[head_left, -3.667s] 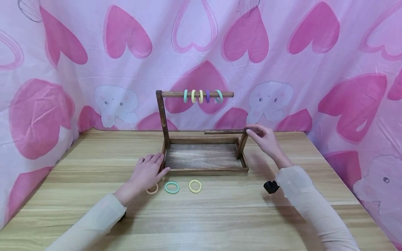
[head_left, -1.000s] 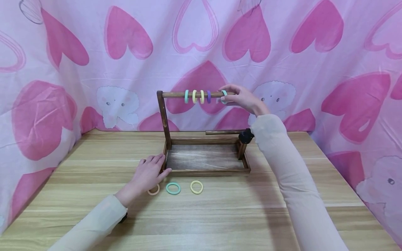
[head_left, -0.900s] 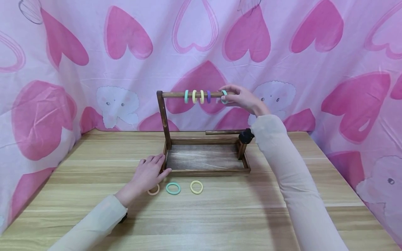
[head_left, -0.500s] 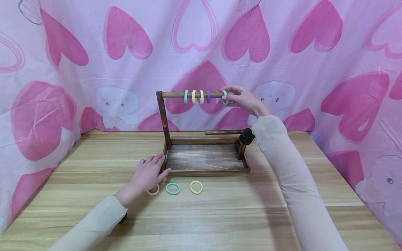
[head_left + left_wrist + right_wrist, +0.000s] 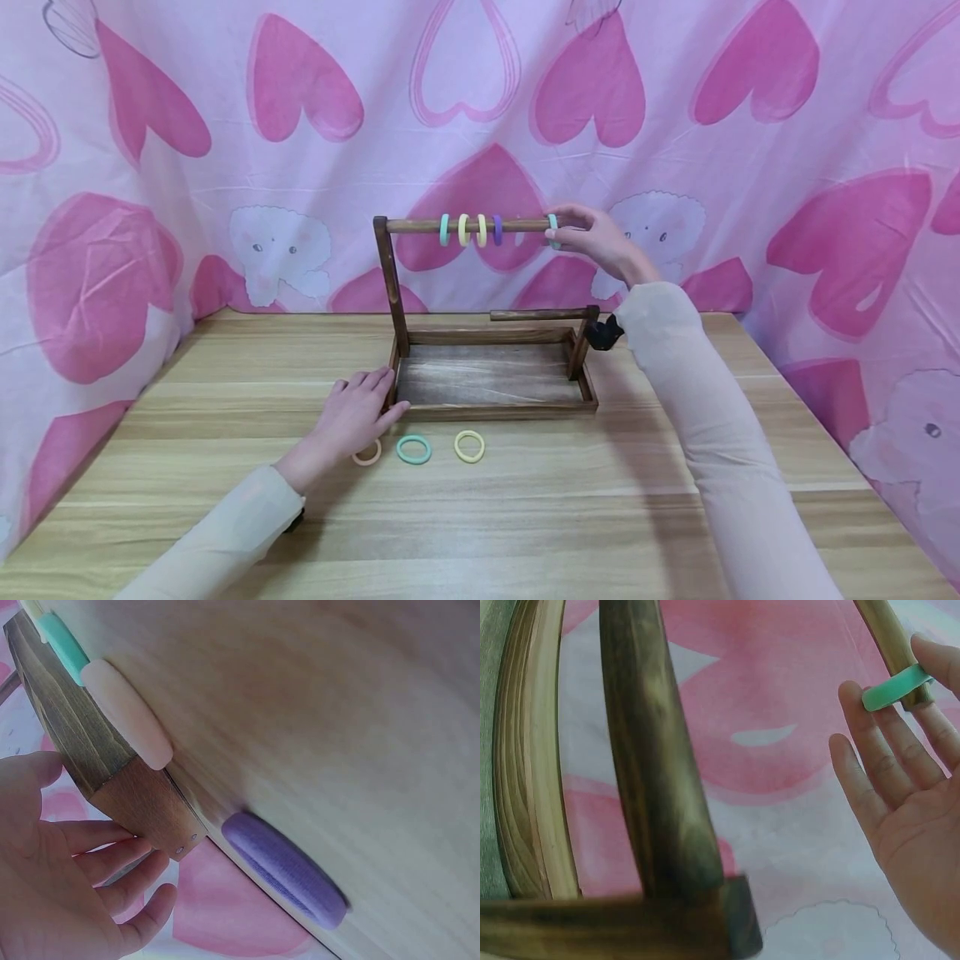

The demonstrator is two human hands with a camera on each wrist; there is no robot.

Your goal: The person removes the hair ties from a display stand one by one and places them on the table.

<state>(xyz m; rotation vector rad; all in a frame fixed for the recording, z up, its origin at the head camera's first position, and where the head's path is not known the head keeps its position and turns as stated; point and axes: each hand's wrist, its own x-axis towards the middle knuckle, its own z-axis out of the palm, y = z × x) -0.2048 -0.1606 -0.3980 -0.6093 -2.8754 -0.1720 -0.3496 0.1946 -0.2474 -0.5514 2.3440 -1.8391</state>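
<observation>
My right hand (image 5: pixel 598 243) pinches a mint-green hair tie (image 5: pixel 553 232) at the free right end of the rack's upper wooden bar (image 5: pixel 420 226). In the right wrist view that hair tie (image 5: pixel 894 688) still encircles the bar close to its tip, thumb on one side and fingertips on the other. Further left on the bar hang a purple hair tie (image 5: pixel 497 231), two pale yellow ones and another mint-green one. My left hand (image 5: pixel 352 412) rests with extended fingers against the left end of the rack's tray (image 5: pixel 495 411).
In front of the tray lie a peach hair tie (image 5: pixel 367 452), a mint-green one (image 5: pixel 413 450) and a pale yellow one (image 5: pixel 469 447). A purple hair tie (image 5: pixel 285 868) on the table shows in the left wrist view. The rack's lower bar (image 5: pixel 536 315) holds no ties.
From the lower bar's post, my right hand has risen to the upper bar, taken hold of the rightmost mint-green hair tie and slid it rightward to the bar's end. My left hand stays put.
</observation>
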